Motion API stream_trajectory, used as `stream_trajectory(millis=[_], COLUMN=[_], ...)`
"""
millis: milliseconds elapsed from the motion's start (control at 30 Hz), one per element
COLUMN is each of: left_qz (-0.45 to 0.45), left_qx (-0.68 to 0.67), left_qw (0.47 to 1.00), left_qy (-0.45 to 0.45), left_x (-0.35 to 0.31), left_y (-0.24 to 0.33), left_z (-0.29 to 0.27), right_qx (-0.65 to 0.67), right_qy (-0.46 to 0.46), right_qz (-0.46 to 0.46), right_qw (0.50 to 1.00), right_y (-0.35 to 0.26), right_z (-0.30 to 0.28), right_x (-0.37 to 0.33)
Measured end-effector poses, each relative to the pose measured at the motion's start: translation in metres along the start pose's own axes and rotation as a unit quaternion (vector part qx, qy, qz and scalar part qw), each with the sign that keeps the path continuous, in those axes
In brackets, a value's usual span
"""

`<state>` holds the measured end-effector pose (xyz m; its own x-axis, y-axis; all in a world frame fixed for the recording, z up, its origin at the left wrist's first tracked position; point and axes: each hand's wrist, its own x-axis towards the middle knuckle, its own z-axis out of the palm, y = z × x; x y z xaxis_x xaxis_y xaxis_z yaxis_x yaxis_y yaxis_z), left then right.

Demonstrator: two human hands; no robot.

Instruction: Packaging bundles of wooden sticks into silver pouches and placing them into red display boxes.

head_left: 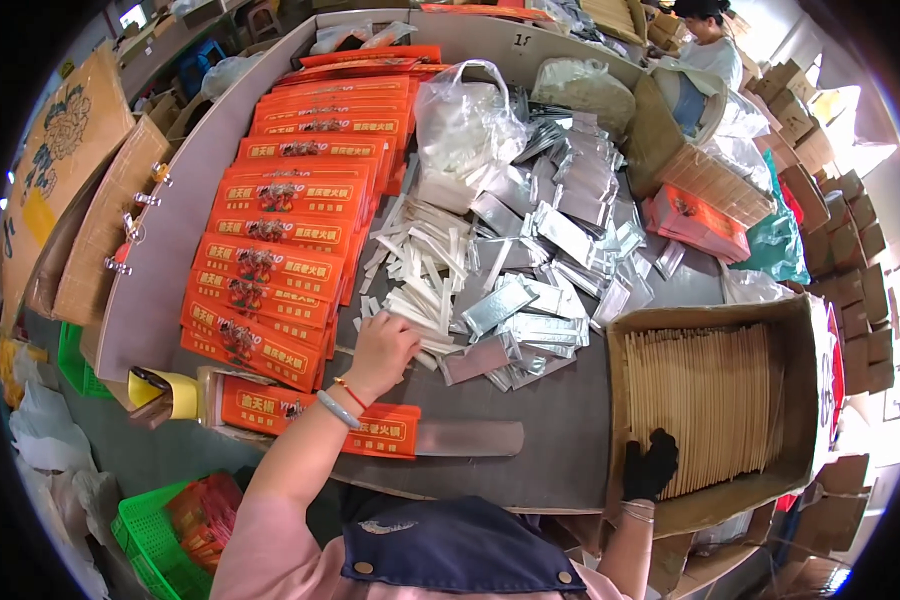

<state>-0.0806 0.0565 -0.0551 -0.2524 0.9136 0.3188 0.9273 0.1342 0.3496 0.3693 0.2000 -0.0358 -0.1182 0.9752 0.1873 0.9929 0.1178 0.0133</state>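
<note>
1. On the tabletop [560, 420], the left hand [382, 350] is reaching into the white sachets [420, 270], fingers curling onto one beside the orange packets [270, 260].
2. Rightward, the gloved right hand [650, 465] is resting on the sticks [710, 400] in the box [805, 390]; grip unclear.
3. Judging by this, gathering is underway; lifting one sachet cleanly seems next.

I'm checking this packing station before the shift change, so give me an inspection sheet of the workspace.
Surface: grey table, mostly covered.
Job's things: white sachets under left hand; cardboard box of tan sticks under gloved right hand.
Clutter: silver foil pouches, overlapped rows of orange packets, clear plastic bag, yellow tape roll.
Grippers: left fingers on the sachets; right fingers curled on the sticks.
Cables: nothing seen.
Surroundings: green basket, stacked cartons, another person beyond the table.
</note>
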Motion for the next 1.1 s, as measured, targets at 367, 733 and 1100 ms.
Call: stream_trajectory(millis=[367,733,1100], left_qz=[-0.099,-0.083,-0.024], left_qx=[-0.102,-0.298,-0.088], left_qw=[0.989,0.925,0.984], left_qy=[0.041,-0.223,-0.154], left_x=[0.004,-0.006,-0.08], left_y=[0.072,0.085,0.075], left_z=[0.017,-0.03,-0.064], right_qx=[0.023,0.105,0.176], right_qy=[-0.057,0.15,-0.209], right_qz=[0.026,-0.055,-0.413], right_qw=[0.998,0.982,0.869], right_y=[0.008,0.029,-0.072], right_z=[0.01,-0.004,-0.037], right_x=[-0.014,-0.018,-0.013])
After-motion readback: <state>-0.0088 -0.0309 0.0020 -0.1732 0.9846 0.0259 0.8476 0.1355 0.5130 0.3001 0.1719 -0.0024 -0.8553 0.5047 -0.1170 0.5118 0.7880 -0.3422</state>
